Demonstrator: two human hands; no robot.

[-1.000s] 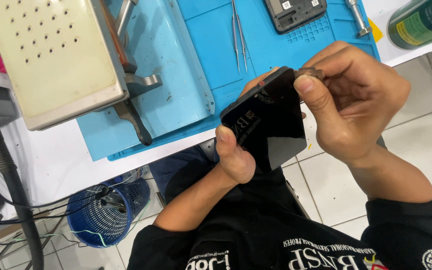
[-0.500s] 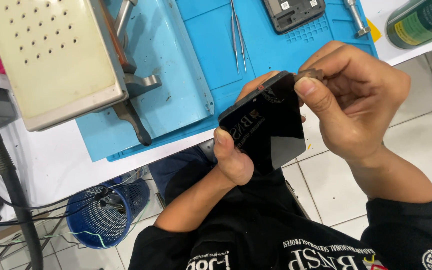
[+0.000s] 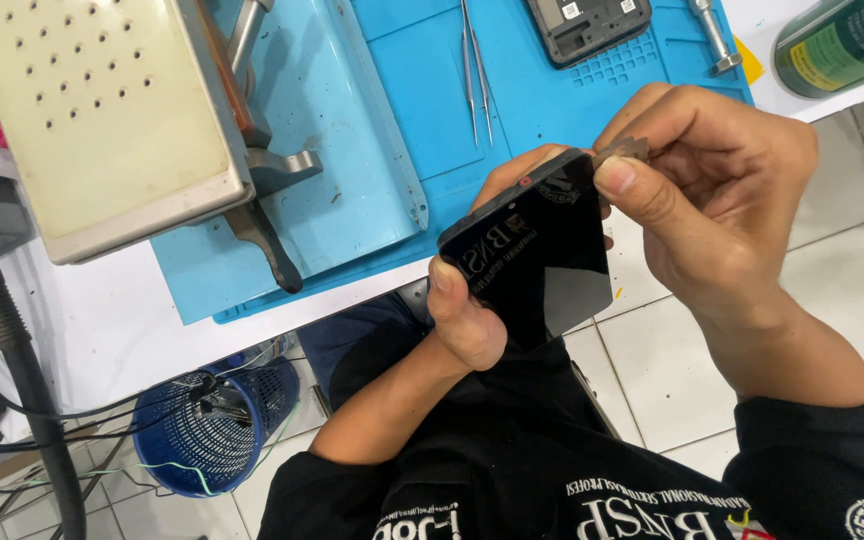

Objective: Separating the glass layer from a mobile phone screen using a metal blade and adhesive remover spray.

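Your left hand (image 3: 467, 320) grips the phone (image 3: 532, 250), its long axis running seven to one o'clock; your right hand (image 3: 712, 210) pinches what looks like a small pick (image 3: 624, 152) at its one o'clock corner.

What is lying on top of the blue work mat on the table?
On the blue mat lie metal tweezers, a dark phone frame and a silver tool. The beige machine covers its left part, hiding what lies beneath.
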